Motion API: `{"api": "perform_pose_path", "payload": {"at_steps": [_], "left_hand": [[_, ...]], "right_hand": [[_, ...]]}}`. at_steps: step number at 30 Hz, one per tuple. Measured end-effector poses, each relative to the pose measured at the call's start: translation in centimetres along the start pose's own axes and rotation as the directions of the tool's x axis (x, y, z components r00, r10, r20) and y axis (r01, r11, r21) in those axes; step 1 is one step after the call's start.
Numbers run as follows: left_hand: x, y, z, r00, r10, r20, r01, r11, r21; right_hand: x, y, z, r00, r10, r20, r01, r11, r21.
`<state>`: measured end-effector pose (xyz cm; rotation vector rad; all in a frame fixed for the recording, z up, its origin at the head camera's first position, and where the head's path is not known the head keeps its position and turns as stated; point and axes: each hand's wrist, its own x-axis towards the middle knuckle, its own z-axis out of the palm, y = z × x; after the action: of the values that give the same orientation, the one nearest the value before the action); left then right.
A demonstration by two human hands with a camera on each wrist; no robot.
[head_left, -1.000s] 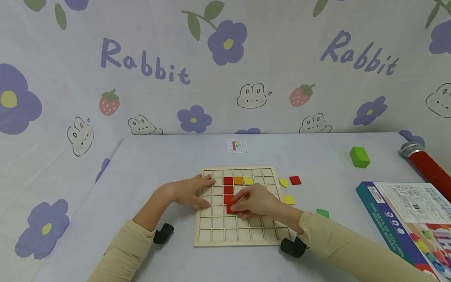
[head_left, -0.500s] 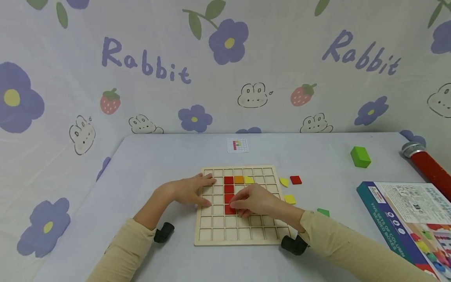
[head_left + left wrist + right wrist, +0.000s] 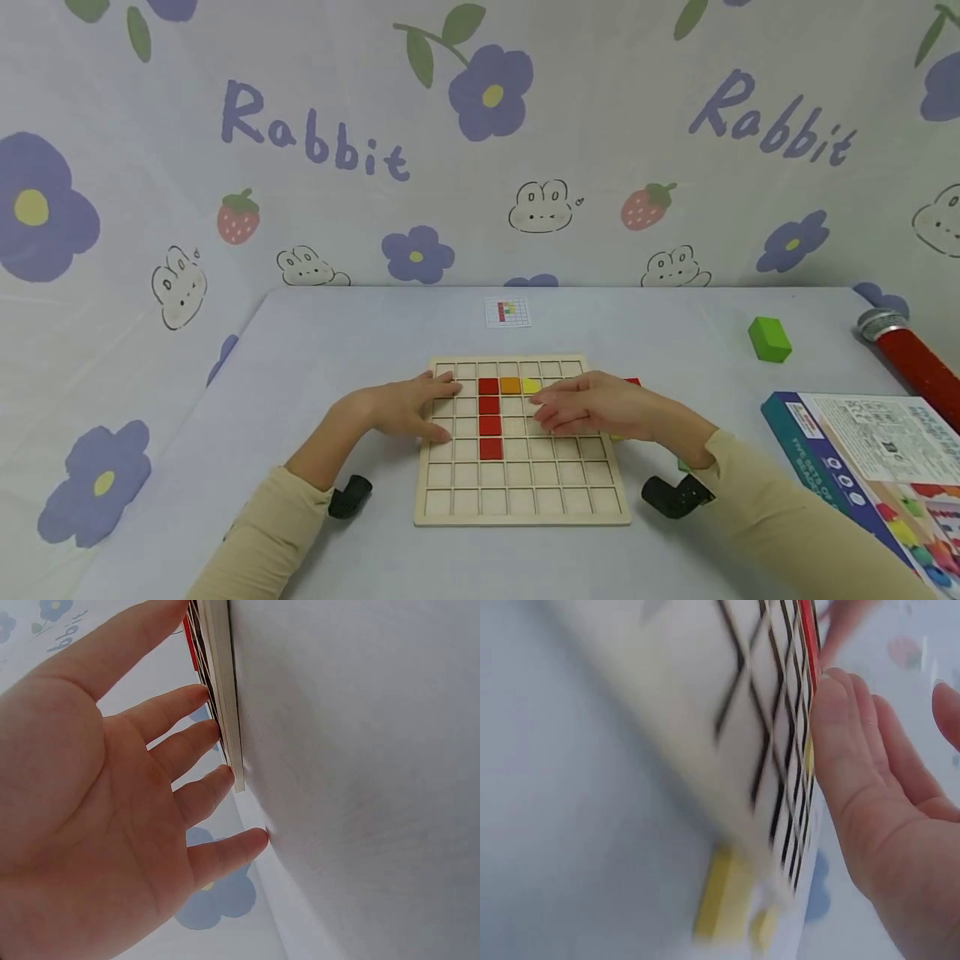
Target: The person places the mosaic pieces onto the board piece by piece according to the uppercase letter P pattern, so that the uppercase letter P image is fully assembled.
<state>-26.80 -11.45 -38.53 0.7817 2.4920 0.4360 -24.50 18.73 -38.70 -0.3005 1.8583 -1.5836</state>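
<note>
A wooden grid board (image 3: 517,502) lies on the white table. Its third column carries several red square tiles (image 3: 490,426), with an orange tile (image 3: 510,386) and a yellow piece (image 3: 531,386) in line beside the upper one. My left hand (image 3: 408,408) rests on the board's left edge, fingers spread; in the left wrist view its fingertips touch the board's rim (image 3: 229,697). Over the board's right side hovers my right hand (image 3: 603,406), fingers extended, with no tile visible in it. It partly hides the loose pieces, including a red tile (image 3: 632,381).
Yellow pieces (image 3: 724,896) lie off the board's right edge. A small pattern card (image 3: 507,312) lies behind the board. To the right are a green block (image 3: 769,339), a red microphone (image 3: 918,358) and a printed box (image 3: 862,483). A green tile (image 3: 683,466) is mostly hidden.
My right hand has set the lowest red tile into its cell, let it go and moved right and away, fingers straightening. The left hand has stayed on the board's edge.
</note>
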Motion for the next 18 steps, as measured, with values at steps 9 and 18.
{"api": "perform_pose_path", "payload": {"at_steps": [9,18], "left_hand": [[-0.1,0.1,0.0,1.0,-0.029,0.001,0.029,1.0,-0.004],[0.0,0.0,0.0,1.0,-0.028,-0.004,0.028,1.0,-0.008]], "right_hand": [[-1.0,0.2,-5.5,0.976,-0.03,-0.213,0.043,0.998,0.055],[-1.3,0.6,-9.3,0.953,-0.067,-0.296,0.044,0.996,-0.082]]}}
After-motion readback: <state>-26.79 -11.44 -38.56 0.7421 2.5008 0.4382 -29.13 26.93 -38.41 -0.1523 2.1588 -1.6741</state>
